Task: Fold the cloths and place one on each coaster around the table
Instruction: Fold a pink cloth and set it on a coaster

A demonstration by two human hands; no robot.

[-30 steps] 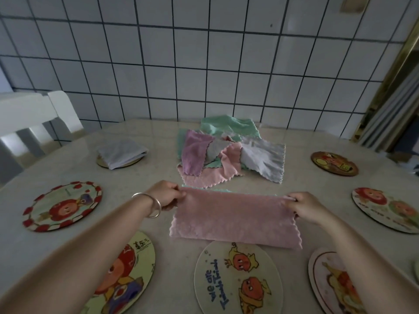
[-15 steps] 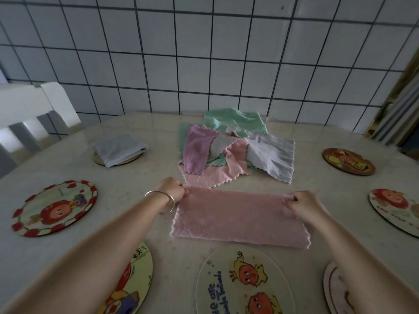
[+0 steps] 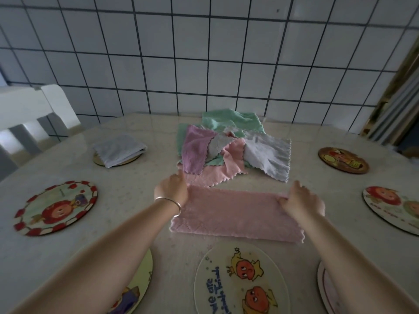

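At the far left a white chair (image 3: pixel 34 114) stands against the table (image 3: pixel 140 184), in front of the tiled wall (image 3: pixel 204 53). On the tabletop nearest that side lies a red-bordered coaster (image 3: pixel 56 208) with a cartoon face, bare, and beyond it a brown coaster (image 3: pixel 98 160) carries a folded grey cloth (image 3: pixel 119 149). Near the bottom edge a yellow coaster (image 3: pixel 141 279) shows partly under the left forearm. The left hand (image 3: pixel 172 189), with a silver bangle (image 3: pixel 169 203) on its wrist, grips the far left corner of the pink cloth (image 3: pixel 233 215), its fingers curled over the edge. That cloth lies flat on the table as a long doubled strip just in front of the person, between the two hands. Behind it sits the heap of loose cloths (image 3: pixel 231 148), green, purple, pink and grey, overlapping one another. Below the strip is a pale coaster (image 3: pixel 240 279) with two orange figures and lettering, bare. The right hand (image 3: pixel 301 201) holds the far right corner of the pink cloth; it seems to pinch the edge, though the fingertips are hidden behind the knuckles. At the right, a pink-rimmed coaster (image 3: pixel 326 291) is cut by the frame, a large round coaster (image 3: pixel 394 207) lies near the edge, and a dark brown coaster (image 3: pixel 342 160) sits farther back.
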